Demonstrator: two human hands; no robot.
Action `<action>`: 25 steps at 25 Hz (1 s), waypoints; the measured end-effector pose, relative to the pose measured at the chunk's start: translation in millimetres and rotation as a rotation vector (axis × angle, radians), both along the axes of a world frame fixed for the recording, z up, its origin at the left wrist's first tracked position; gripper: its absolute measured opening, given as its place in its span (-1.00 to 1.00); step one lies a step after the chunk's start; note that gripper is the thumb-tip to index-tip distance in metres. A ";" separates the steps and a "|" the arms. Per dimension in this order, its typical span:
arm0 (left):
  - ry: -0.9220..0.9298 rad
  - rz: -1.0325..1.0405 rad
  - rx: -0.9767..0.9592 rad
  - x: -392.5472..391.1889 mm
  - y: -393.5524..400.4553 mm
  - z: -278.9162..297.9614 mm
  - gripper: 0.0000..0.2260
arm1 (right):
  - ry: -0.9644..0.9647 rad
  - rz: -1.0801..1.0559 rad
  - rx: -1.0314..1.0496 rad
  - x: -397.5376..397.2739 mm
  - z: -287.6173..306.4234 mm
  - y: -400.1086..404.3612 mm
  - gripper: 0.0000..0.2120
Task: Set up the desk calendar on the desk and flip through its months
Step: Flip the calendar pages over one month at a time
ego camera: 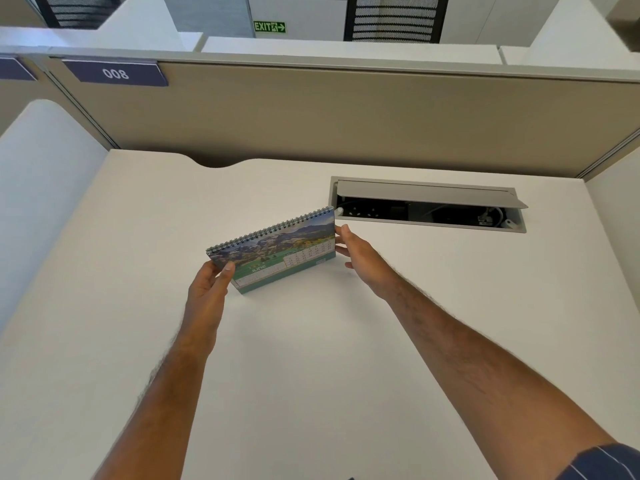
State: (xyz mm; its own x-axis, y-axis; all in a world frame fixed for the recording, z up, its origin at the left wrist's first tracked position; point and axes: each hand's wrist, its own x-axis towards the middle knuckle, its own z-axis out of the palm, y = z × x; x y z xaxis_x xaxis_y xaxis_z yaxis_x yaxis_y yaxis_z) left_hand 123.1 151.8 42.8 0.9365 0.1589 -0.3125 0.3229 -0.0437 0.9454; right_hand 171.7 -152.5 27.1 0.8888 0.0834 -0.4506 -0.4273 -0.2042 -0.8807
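Observation:
The desk calendar (277,251) is spiral-bound along its top, with a mountain landscape photo and a green month grid; its front page reads JUNE. It stands tilted on the white desk (311,358), near the middle. My left hand (207,292) grips its lower left corner, thumb on the front page. My right hand (360,258) holds the right edge with the fingertips, fingers partly spread. The calendar's back and base are hidden from view.
A grey cable hatch (429,202) with its lid raised lies in the desk just behind and right of the calendar. A beige partition (346,112) with a label 008 bounds the far edge. A white side panel (45,188) stands on the left.

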 end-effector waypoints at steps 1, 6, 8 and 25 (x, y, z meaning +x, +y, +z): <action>-0.002 -0.008 0.003 3.6 -1.2 0.3 -0.84 | -0.008 0.002 -0.003 3.1 0.1 -0.4 -0.61; -0.023 -0.024 -0.004 25.0 -3.0 0.0 -0.85 | -0.028 0.020 0.005 23.3 1.3 0.8 -0.63; -0.022 -0.032 0.010 35.6 -1.7 -0.3 -0.84 | -0.029 0.017 0.012 33.0 1.6 0.3 -0.63; -0.024 -0.061 0.059 90.8 -4.6 8.2 -0.72 | -0.015 -0.002 -0.017 67.7 8.0 6.4 -0.33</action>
